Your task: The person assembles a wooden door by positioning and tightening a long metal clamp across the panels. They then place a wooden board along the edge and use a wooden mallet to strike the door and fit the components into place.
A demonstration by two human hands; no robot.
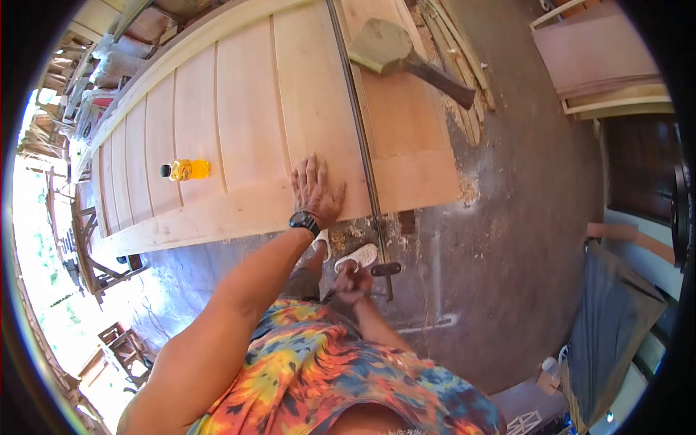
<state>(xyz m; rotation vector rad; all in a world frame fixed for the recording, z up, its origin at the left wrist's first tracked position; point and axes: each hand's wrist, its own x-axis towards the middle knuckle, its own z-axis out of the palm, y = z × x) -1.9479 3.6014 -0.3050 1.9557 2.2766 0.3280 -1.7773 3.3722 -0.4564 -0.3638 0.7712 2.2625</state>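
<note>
The left hand is laid flat on the wooden door, fingers spread apart. The clamp handle is gripped by the right hand, fingers closed on it

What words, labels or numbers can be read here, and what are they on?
No text can be read.
Bottle: label too small to read.
Sacks: print blurred.
Watch on the left hand: face unreadable.
Clamp in the right hand: no marking shows.
</note>
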